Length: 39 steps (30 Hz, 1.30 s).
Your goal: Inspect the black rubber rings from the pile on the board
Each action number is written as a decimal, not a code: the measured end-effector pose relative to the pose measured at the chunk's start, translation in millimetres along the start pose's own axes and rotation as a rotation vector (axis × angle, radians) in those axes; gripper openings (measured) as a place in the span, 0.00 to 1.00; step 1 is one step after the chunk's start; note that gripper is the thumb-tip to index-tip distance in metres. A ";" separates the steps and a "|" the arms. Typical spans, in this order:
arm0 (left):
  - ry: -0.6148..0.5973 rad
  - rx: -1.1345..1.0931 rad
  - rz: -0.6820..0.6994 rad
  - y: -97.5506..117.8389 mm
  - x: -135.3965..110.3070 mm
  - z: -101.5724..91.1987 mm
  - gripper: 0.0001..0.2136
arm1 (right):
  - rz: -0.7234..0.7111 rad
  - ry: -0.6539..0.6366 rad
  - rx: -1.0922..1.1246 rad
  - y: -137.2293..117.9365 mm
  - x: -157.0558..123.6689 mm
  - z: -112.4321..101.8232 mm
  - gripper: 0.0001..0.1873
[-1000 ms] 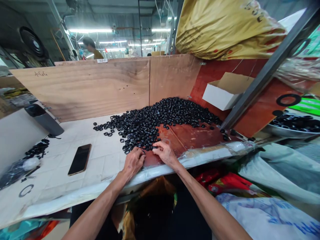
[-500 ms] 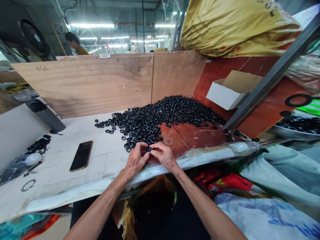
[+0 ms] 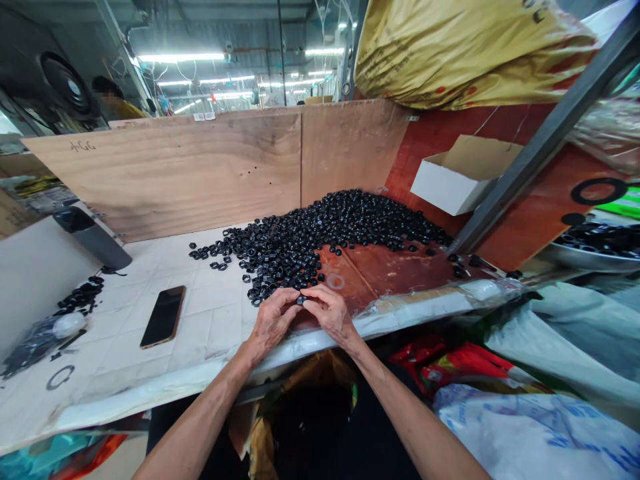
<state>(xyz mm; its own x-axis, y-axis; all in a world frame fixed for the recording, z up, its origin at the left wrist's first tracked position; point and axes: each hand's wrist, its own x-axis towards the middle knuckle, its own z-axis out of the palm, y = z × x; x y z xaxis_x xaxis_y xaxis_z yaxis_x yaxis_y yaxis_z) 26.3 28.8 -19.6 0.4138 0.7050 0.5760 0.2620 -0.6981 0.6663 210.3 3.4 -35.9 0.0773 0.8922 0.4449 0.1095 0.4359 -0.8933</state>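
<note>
Between the fingertips of both hands is a small black ring-like part (image 3: pixel 301 301), partly covered by the fingers. My left hand (image 3: pixel 271 319) pinches it from the left, and my right hand (image 3: pixel 330 313) grips it from the right. Both hands are just above the table's front edge. Directly beyond them spreads a large pile of black nut-like rings (image 3: pixel 345 223), its near tip close to my left fingers. Whether the held part is one piece or two joined pieces I cannot tell.
A phone (image 3: pixel 163 317) lies left of my hands. Farther left stand a dark bottle (image 3: pixel 95 240) and some black parts (image 3: pixel 80 297). Wooden boards (image 3: pixel 210 173) wall the back. A white box (image 3: pixel 450 183) hangs at right, near a slanted metal post (image 3: pixel 530 160). An open sack (image 3: pixel 265 447) sits below.
The view has shifted slightly. Both hands stay together at the same place, with the small black part turned a little between the fingertips. A person in the background appears farther left.
</note>
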 end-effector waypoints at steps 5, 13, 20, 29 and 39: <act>-0.036 -0.019 0.000 3.4 -0.2 0.5 0.07 | 0.073 0.023 -0.050 -5.2 -1.3 2.6 0.11; 0.017 -0.041 0.004 13.2 -6.8 1.8 0.08 | -0.021 -0.068 -0.261 0.1 -7.8 0.8 0.17; 0.055 -0.082 -0.068 7.4 -8.7 7.0 0.13 | -0.053 0.058 -0.288 13.1 -7.0 7.5 0.27; 0.090 -0.076 -0.121 7.6 -11.1 7.8 0.13 | -0.069 0.061 -0.316 9.9 -11.4 8.5 0.31; 0.102 -0.058 -0.191 12.5 -9.6 5.8 0.13 | -0.094 -0.029 -0.346 9.3 -12.5 0.1 0.23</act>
<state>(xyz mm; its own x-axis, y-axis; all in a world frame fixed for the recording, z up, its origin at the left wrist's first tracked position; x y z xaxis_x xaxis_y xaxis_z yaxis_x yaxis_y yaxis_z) 30.7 12.6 -19.5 0.2699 0.8350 0.4795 0.2755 -0.5441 0.7925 210.2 -3.7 -49.8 0.0238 0.8551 0.5179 0.4439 0.4551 -0.7719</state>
